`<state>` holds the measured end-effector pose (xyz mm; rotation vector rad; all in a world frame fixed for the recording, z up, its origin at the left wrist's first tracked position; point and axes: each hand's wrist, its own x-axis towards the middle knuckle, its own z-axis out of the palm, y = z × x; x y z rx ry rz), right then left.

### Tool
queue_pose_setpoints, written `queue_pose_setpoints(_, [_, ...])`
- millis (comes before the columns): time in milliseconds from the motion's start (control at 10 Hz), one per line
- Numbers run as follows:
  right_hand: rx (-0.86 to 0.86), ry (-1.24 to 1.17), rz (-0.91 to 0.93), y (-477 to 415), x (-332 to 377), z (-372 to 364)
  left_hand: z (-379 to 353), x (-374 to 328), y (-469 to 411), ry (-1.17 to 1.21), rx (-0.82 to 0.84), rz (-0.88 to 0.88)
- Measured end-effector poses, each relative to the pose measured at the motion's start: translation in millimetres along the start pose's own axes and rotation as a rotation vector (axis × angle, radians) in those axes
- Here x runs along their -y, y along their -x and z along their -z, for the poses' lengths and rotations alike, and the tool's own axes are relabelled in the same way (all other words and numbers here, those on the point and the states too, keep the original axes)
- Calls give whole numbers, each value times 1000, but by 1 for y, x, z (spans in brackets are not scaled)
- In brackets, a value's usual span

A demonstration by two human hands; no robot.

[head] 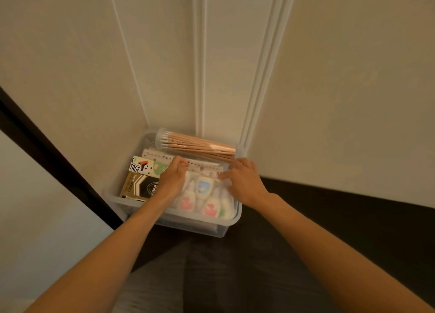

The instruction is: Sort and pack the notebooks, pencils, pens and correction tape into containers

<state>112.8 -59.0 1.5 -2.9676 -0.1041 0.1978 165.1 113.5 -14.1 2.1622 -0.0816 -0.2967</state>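
Both hands are in the clear plastic bin [233, 220], which sits by the wall. The left hand [173, 178] has its fingers curled on the top edge of the bagged correction tape pack [203, 196], and the right hand [244, 183] pinches the pack's right corner. The pack lies at the bin's front right. A tube of pencils [197, 145] lies across the back, with a black-and-gold box [138, 186] on the left.

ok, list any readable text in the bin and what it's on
"TAGE" on the black-and-white card, start cut off; a lone "K" sits above it.
"mm" on the black-and-gold box; the rest is hidden.
Small print on that box's gold edge: too small to read.
Labels on the correction tape pack and marks on the patterned strip: blurred, unreadable.
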Motion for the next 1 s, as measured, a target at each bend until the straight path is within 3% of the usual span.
queue_pose_setpoints(100, [111,6,-57,3,-5,-11,7,1,-5,-270,-38,-105])
queue_pose_setpoints(200, [135,-33,-37,6,-5,-13,12,1,-5,-490,-67,-323])
queue_pose_setpoints(300, [-74,-222,-35,8,-9,-8,12,8,1,-488,41,-318])
queue_pose_setpoints(400, [-35,-346,92,10,-12,-7,10,15,4,-372,11,-213])
queue_pose_setpoints(500, [85,-206,175,15,-12,-13,6,14,6,-355,0,-162])
queue_pose_setpoints(800, [292,-214,98,28,-7,1,12,1,15,-521,33,-74])
queue_pose_setpoints(1000, [312,-261,46,46,-12,0,19,6,38,-456,-125,112])
